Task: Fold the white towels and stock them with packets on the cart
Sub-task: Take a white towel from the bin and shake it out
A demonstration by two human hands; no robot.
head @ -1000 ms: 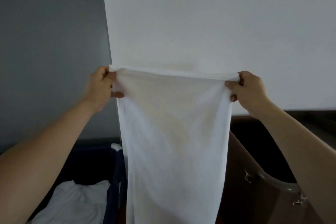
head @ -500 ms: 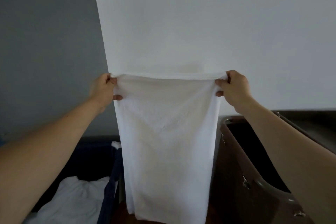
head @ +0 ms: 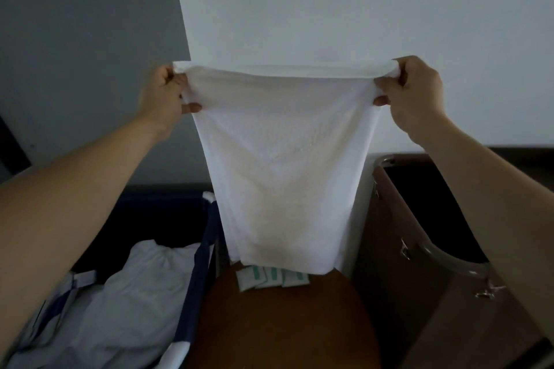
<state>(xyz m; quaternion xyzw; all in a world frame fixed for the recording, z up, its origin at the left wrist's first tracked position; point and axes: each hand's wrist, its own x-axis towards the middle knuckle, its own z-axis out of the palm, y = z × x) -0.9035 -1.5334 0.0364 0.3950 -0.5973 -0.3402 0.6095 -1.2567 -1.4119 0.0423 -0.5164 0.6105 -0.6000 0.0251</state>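
Observation:
A white towel (head: 284,165) hangs straight down in front of me, stretched by its top edge. My left hand (head: 163,96) pinches its upper left corner and my right hand (head: 415,93) pinches its upper right corner, both raised before a white wall. Below the towel's bottom hem lie white packets with teal stripes (head: 271,277) on the brown cart top (head: 284,323). The towel hides part of the packets.
A dark blue laundry bin (head: 198,263) on the left holds crumpled white linen (head: 120,293). On the right stands a brown bin (head: 419,263) with a dark interior and metal clips on its rim. A grey wall is at the far left.
The view has tilted down, so the cart top and the packets now show under the towel. Both hands have kept their hold on the top corners.

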